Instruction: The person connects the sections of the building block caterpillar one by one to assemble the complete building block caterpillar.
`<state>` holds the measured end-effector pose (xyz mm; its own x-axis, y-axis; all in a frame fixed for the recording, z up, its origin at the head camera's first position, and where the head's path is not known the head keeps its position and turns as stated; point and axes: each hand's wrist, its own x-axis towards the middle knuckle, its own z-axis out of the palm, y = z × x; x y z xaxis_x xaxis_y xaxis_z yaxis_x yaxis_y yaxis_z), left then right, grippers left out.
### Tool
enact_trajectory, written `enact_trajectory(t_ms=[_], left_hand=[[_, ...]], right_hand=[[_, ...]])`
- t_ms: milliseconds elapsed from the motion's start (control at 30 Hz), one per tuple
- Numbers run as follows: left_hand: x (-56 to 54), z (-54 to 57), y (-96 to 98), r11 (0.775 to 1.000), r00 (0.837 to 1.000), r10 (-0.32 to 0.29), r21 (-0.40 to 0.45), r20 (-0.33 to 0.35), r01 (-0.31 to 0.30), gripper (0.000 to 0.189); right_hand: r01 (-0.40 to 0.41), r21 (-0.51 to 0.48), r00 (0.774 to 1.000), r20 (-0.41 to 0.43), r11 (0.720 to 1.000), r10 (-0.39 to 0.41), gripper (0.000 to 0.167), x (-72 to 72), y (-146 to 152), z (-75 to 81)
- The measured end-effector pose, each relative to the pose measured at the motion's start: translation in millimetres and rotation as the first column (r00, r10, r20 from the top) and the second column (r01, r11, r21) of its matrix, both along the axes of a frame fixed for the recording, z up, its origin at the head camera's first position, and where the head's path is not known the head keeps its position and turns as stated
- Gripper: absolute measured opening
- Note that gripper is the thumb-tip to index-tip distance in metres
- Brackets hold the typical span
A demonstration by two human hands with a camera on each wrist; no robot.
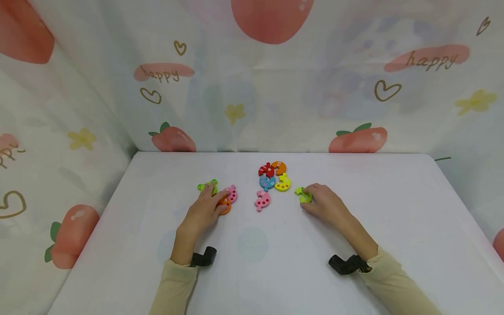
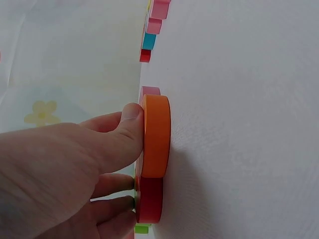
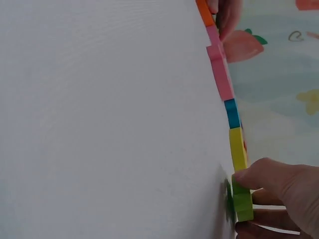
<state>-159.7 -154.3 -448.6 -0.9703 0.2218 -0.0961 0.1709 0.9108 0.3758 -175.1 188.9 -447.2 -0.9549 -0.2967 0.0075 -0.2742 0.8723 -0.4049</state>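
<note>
In the head view my right hand (image 1: 327,203) pinches a green puzzle piece (image 1: 305,196) between thumb and fingers. From the right wrist view, that green piece (image 3: 242,201) sits slightly off the table, its shadow beside it. My left hand (image 1: 201,212) rests over a small cluster: an orange piece (image 1: 225,205), a pink piece (image 1: 232,194) and a light green piece (image 1: 212,186). Its thumb touches the orange piece (image 2: 157,137) in the left wrist view, with fingertips on a red piece (image 2: 150,199) beside it. The hand partly hides this cluster.
Between the hands lie a red piece (image 1: 266,170), an orange piece (image 1: 279,168) marked 10, a blue piece (image 1: 267,183) and a yellow piece (image 1: 282,183), grouped together. A spotted pink piece (image 1: 262,201) lies nearer. A patterned cloth (image 1: 271,87) hangs behind the white table (image 1: 252,280).
</note>
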Motion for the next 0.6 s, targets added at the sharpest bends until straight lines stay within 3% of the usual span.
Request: enact_trajectory(t_ms=[133,267,400,600], left_hand=[[-2.2,0.7,-1.7,1.000,1.000,-0.023,-0.018,0.007,0.023,0.047],[-4.8,1.3,-1.4,0.999,0.999,-0.033,-0.021,0.007,0.033,0.047],[-7.4,0.8,-1.5,0.999,0.999,-0.034,-0.012,0.013,0.035,0.047],[-9.7,-0.5,-3.3,0.999,0.999,-0.035,-0.006,0.032,0.035,0.048]], right_hand=[[0.028,-0.100,0.999,-0.024,0.995,-0.031,0.044,-4.2,-9,4.5],[0.015,-0.238,0.999,-0.034,0.971,-0.024,0.046,-8.9,-27,10.9],[-0.058,-0.314,0.998,-0.051,0.948,0.044,0.046,-12.3,-55,16.8],[-0.169,-0.338,0.986,-0.059,0.926,0.159,0.044,-27.0,-100,17.1]])
